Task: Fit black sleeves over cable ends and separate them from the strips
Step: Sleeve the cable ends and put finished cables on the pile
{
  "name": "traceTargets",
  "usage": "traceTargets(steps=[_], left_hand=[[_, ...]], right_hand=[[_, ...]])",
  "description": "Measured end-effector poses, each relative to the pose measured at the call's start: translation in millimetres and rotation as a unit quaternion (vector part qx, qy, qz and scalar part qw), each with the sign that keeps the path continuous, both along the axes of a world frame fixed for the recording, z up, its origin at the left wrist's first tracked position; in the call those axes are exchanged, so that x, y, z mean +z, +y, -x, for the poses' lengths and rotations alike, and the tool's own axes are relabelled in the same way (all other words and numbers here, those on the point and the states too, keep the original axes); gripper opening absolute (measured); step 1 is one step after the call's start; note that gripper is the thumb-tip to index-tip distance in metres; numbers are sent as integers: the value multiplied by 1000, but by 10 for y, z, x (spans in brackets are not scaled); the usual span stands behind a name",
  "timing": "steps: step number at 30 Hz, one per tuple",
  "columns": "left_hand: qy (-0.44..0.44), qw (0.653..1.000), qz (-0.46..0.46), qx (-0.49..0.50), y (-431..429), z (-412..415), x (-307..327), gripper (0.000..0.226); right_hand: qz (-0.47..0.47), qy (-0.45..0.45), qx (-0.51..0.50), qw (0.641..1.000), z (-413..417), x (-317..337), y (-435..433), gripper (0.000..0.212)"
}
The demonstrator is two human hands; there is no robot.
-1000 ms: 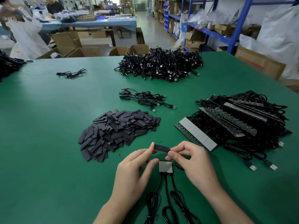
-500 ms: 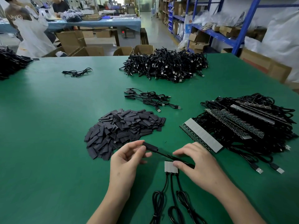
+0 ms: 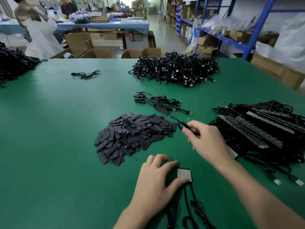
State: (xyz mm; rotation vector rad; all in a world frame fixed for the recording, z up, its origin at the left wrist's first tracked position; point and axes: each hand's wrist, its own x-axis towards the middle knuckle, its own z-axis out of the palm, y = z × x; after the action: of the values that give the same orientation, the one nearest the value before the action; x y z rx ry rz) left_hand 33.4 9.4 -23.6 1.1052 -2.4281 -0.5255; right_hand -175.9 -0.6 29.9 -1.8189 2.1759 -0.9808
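My right hand (image 3: 208, 141) pinches a thin black cable (image 3: 175, 119) and holds it out to the upper left; its sleeved end reaches the small group of sleeved cables (image 3: 158, 100). My left hand (image 3: 155, 184) rests on the green table (image 3: 49, 146), fingertips down, with the thumb pressing the edge of a short grey strip piece (image 3: 184, 174). Two or three black cables (image 3: 189, 204) still hang from that strip toward me. A heap of flat black sleeves (image 3: 132, 136) lies just left of my right hand.
Long strips loaded with cables (image 3: 255, 129) are stacked at the right. A big pile of black cables (image 3: 178, 70) sits at the far middle, a lone cable (image 3: 85, 74) at far left, another dark heap (image 3: 13, 63) at the left edge. Boxes, shelves and people stand beyond the table.
The sleeved cable came off the strip. My right hand took it and swung it up and away toward the small group of cables. My left hand let go and dropped onto the strip.
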Motion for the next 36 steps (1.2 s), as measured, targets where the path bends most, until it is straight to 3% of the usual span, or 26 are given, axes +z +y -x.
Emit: traceTargets(steps=[7,12,15,18,22,25,28,33,36], left_hand=[[-11,999,-11,-29,-35,5,-23,63],[56,995,-73,-46,-48,-4,12,49],[153,970,-186,-22,-56,-36,41,43],[278,922,-269,-15,-108,-70,67,43],[377,868,-323,7,-185,-88,92,38],[399,851,-342,5,-184,-87,106,35],[393,857,-333,-9,-132,-83,118,34],[381,853,-355,-30,-32,-103,198,22],[363,863,-351,-28,-4,-85,223,30]], right_hand=[[-25,111,1,993,14,405,-1372,25],[-61,97,-5,993,-58,692,-1912,44],[-56,40,23,997,-146,616,-1695,44],[-17,-53,65,996,-182,406,-1084,26],[-81,-267,129,952,-270,69,-85,29],[-126,-337,151,921,-370,-165,386,21],[-112,-348,137,921,-397,-275,545,6],[-101,-358,135,919,-374,-249,656,19],[-118,-379,130,908,-381,-293,744,25]])
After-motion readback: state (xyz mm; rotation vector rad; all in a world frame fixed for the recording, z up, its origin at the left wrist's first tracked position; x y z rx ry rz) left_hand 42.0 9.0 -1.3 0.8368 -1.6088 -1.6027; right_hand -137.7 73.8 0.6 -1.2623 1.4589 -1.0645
